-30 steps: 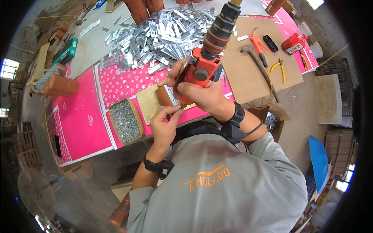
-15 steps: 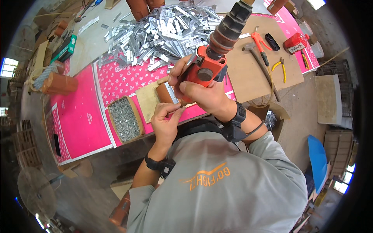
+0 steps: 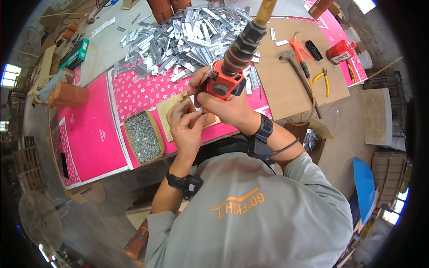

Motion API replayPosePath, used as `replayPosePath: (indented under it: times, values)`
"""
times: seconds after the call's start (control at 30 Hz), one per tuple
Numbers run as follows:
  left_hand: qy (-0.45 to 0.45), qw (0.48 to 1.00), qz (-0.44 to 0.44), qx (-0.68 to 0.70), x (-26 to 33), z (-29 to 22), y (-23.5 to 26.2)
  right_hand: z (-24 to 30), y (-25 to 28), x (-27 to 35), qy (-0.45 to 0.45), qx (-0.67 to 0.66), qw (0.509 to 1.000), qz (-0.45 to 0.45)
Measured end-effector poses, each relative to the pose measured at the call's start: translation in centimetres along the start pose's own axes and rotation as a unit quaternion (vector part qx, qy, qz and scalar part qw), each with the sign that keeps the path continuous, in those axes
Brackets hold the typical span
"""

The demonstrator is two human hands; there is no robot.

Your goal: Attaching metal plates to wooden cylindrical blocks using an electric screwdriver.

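Note:
My right hand grips an orange power screwdriver, which hangs from a dark ribbed hose that runs up out of the picture. My left hand is right beside it, its fingers pinched on a small metal part at the tool's nose; the part is mostly hidden. Both hands hover over a small wooden board that lies on the pink sheet. A shallow wooden tray of silver screws stands just left of my left hand.
A big pile of flat metal brackets covers the far side of the bench. On the brown board to the right lie a hammer, yellow pliers and an orange-handled tool, with a red can beyond. A terracotta cylinder lies at the left.
My left hand's fingers have moved up closer to the screwdriver's nose. The tool has shifted slightly, and its hose now stands a little more upright.

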State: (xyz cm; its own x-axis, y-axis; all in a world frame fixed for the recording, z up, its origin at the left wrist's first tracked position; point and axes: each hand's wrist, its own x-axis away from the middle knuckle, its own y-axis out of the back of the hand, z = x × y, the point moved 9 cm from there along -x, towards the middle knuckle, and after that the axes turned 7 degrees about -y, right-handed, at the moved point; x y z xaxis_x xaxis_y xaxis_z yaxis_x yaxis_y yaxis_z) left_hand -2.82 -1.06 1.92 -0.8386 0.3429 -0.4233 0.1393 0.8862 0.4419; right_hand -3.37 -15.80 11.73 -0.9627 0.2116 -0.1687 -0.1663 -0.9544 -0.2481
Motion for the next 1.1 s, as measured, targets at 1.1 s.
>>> replayPosePath:
  times: [1.1]
  values:
    - [-0.075,0.994,0.074,-0.032,0.1,1.0,-1.7,-3.8,-0.3,-0.4,0.047,0.072,0.996,0.011]
